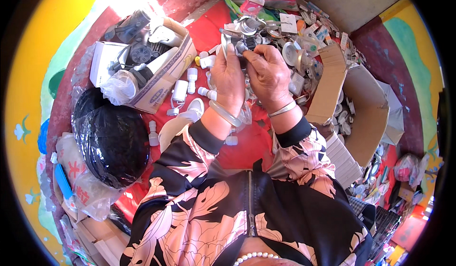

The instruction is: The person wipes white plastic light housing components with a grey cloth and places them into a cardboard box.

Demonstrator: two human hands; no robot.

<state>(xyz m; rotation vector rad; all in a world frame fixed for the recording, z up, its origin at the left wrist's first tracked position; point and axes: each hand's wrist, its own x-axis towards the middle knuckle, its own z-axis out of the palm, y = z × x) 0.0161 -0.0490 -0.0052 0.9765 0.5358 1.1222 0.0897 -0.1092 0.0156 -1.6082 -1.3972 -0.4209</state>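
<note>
Nearest is the person's own jacket [223, 213], black with big pink leaves, and it hides the lap and much of the red table [247, 147] below. A string of white beads [254, 255] is cut off at the bottom edge.

Above that, 2 hands come up side by side. The left hand [228, 78] wears a pale green bangle [224, 114]. The right hand [268, 73] wears a thin silver bangle [282, 109]. The fingers of both hands are curled shut around a small dark part [245, 45], held up over the table between the fingertips. The fingers cover most of it, so its shape is hard to make out. It looks black and grey.

Small white plastic pieces [183, 88] lie just beside the left hand. To the left sits a round black bag [114, 142]. Farther off is an open box [156, 71] with dark parts inside. On the right stands a brown cardboard box [365, 109]. The pile of bits [299, 42] at the far side is too jumbled to tell apart.
</note>
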